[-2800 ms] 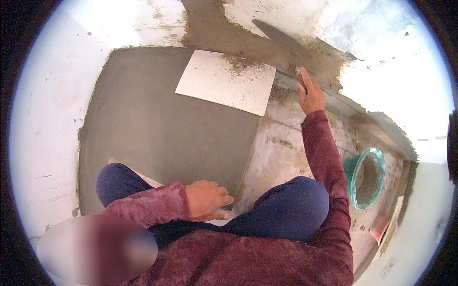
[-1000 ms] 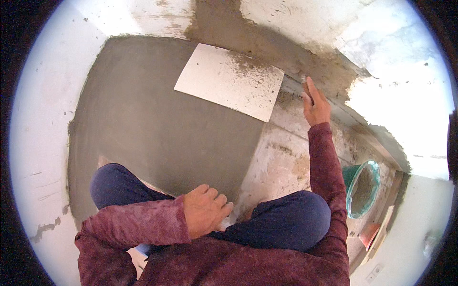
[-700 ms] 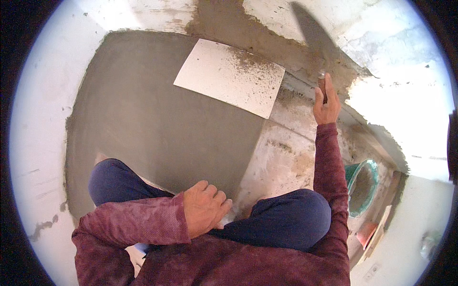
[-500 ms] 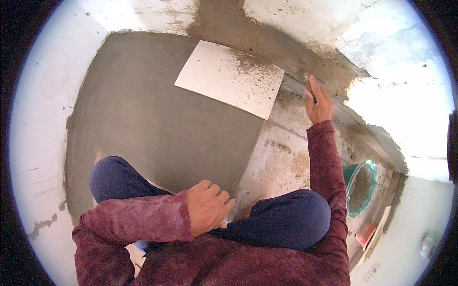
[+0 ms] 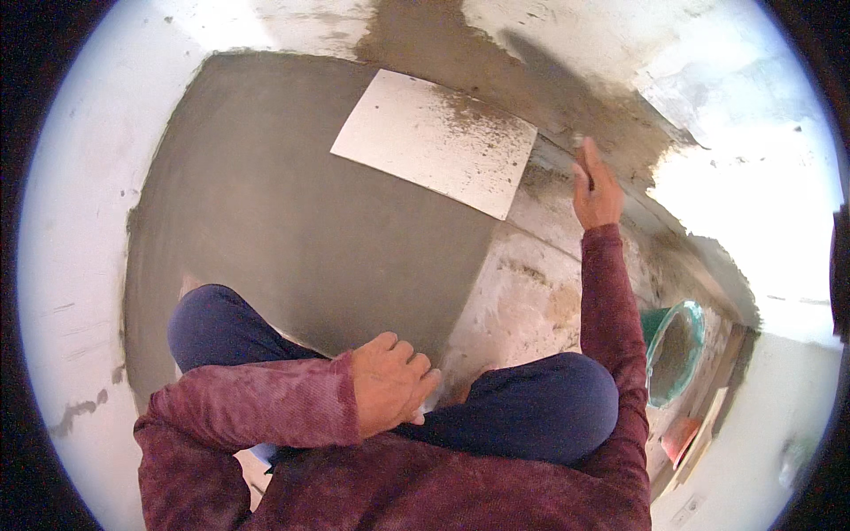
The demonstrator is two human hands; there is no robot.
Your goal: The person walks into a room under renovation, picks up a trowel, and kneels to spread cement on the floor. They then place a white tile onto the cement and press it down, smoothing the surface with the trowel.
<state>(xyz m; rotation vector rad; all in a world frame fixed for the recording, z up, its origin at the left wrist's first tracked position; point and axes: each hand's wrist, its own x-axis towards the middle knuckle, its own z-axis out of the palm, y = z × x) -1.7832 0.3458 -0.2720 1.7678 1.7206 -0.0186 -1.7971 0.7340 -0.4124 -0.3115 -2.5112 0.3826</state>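
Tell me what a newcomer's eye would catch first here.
Likely the white sheet, speckled with dark grit, lying over the far right corner of the grey patch. Then the right hand, holding a tool handle before the smeared wall. A green bucket sits farther right, beside the sleeve.

And down here it's the floor doing the carrying: a pale, stained concrete-like floor (image 5: 522, 257), streaked with dark smudges, and beside it a broad, smooth layer of grey mortar (image 5: 266, 195) with a straight right edge. Over the layer's upper right lies a flat white rectangular board (image 5: 407, 133), dark crumbs scattered across its far side. Out to the right stands a round teal plastic bucket (image 5: 653, 329), and beyond it an orange-red object (image 5: 678, 438), just beside a narrow pale strip (image 5: 706, 437).
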